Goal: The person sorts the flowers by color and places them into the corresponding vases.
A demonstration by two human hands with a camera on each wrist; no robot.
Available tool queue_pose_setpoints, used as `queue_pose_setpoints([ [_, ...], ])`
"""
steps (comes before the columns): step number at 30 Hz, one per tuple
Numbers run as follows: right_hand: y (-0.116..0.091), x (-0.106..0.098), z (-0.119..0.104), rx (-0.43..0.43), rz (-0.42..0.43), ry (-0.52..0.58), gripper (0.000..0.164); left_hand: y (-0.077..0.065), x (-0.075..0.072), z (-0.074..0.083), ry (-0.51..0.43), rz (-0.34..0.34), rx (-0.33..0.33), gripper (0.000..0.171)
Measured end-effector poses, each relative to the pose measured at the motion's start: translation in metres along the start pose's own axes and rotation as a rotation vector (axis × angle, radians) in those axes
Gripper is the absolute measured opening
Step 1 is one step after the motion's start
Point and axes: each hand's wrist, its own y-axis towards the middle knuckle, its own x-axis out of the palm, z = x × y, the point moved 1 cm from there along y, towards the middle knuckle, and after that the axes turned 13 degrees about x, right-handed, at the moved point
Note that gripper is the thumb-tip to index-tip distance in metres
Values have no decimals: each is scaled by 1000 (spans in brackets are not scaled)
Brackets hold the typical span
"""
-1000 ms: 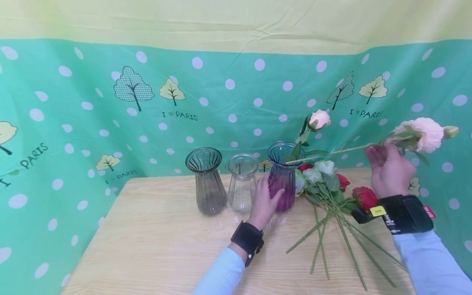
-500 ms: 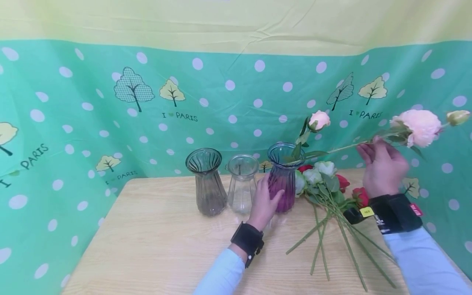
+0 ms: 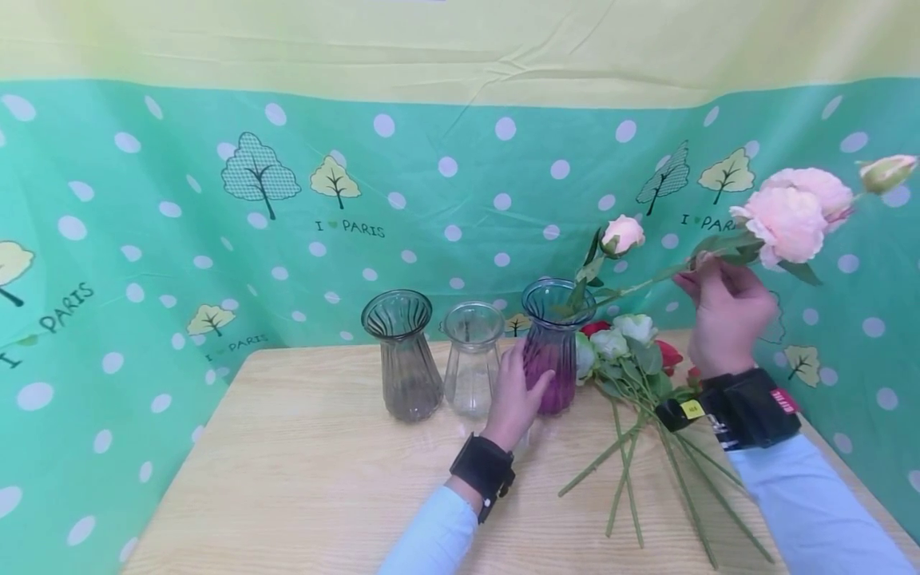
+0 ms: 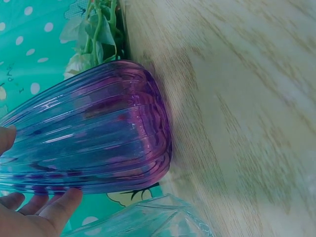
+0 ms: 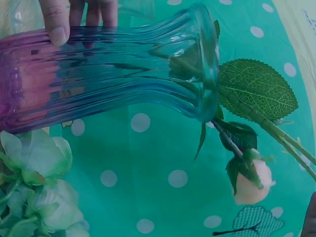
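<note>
My left hand (image 3: 513, 399) grips the side of a blue-to-purple ribbed glass vase (image 3: 564, 351), thumb in front. The left wrist view has the vase's purple base (image 4: 143, 128) on the table, with thumb and fingertips on opposite sides. A pink rosebud (image 3: 623, 233) with leaves leans out of its mouth to the right. My right hand (image 3: 726, 319) pinches the stem of a pink peony (image 3: 787, 220), which slants down left into the vase mouth. In the right wrist view the stems (image 5: 276, 131) cross the rim beside a leaf; the right hand is outside that view.
Left of the held vase stand a clear glass vase (image 3: 470, 367) and a grey one (image 3: 408, 375). White and red flowers (image 3: 632, 335) lie in a heap at right, stems (image 3: 679, 487) toward the front. A dotted green curtain (image 3: 359, 184) hangs behind the wooden table (image 3: 302, 479).
My right hand has moved left toward the vase, and the peony's stem has gone further into its mouth. The bloom has risen and tilted more upright. My left hand stays put.
</note>
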Motion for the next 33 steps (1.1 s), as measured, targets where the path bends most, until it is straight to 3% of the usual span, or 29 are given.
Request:
queue_pose_setpoints([
  [3, -2, 7, 5, -60, -53, -68, 15, 0, 0, 0, 2, 0, -2, 66],
  [7, -5, 12, 14, -49, -94, -179, 9, 0, 0, -1, 5, 2, -2, 66],
  [14, -2, 16, 30, 126, -111, -405, 7, 0, -1, 0, 11, 3, 4, 66],
  [18, 2, 17, 40, 218, -123, -479, 7, 0, -1, 0, 2, 2, 1, 66],
  [24, 6, 20, 53, 266, -160, -617, 12, 0, -1, 1, -2, 2, 3, 66],
  [30, 7, 19, 63, 275, -186, -770, 5, 0, -1, 0, -2, 10, 17, 66],
  [33, 7, 19, 68, 285, -190, -860, 15, -1, 0, -1, -6, 14, 19, 66],
])
